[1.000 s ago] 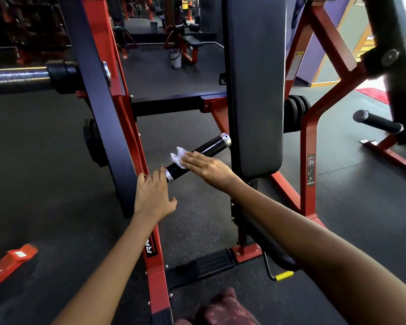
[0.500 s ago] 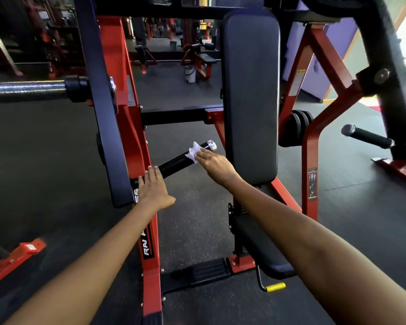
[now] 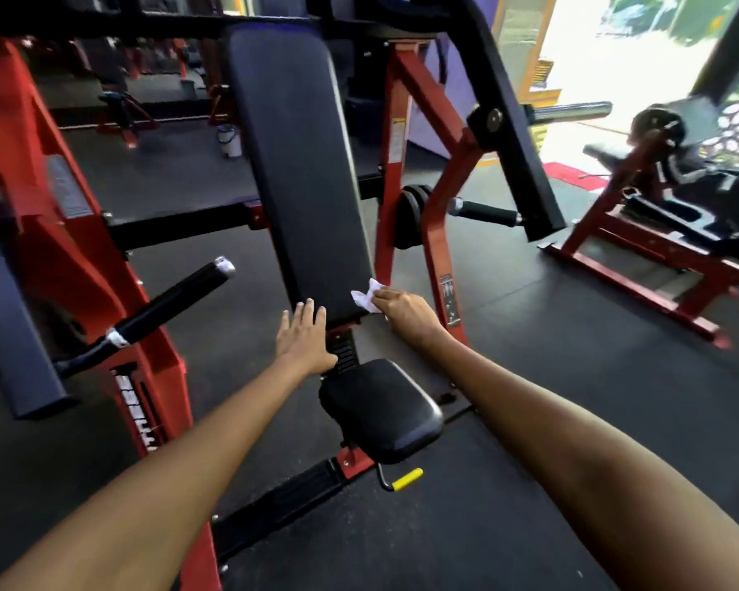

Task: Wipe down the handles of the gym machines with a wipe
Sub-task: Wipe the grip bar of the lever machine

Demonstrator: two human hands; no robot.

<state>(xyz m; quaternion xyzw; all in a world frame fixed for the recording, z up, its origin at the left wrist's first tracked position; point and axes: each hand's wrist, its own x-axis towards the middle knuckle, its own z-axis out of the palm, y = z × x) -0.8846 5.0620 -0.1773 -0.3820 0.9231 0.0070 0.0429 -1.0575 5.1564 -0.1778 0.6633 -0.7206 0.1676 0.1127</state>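
**Moving the wipe between the press machine's two handles**

Carrying the white wipe (image 3: pixel 366 299) across the middle of the frame, the right hand (image 3: pixel 406 314) pinched it between fingertips and thumb, just in front of the lower right corner of the upright back pad (image 3: pixel 299 172); whether wipe and pad touched could not be told. The left hand (image 3: pixel 304 339) lay flat with fingers straight and close together, fingertips at the pad's lower edge, holding nothing. The two hands were apart, one at each lower corner of the pad.

By my reading the step in hand was the passage from one handle to the other, with no wiping under way. The left handle (image 3: pixel 167 311), a black grip with a silver end cap, slanted through the left middle of the frame, well apart from the wipe. The right handle (image 3: pixel 485 213) stuck out in the right middle of the frame, beyond the red upright (image 3: pixel 434 232), also untouched. The next move probably called for reaching the right hand up and rightward past that upright, wrapping the wipe round the grip and drawing it along its length.

Counted: one wipe, two hands, two handles on this machine, one back pad, one seat pad (image 3: pixel 380 409) below centre with one yellow-tipped lever (image 3: pixel 406 479) under it. One further red-framed machine (image 3: pixel 658 215) stood at the right edge.
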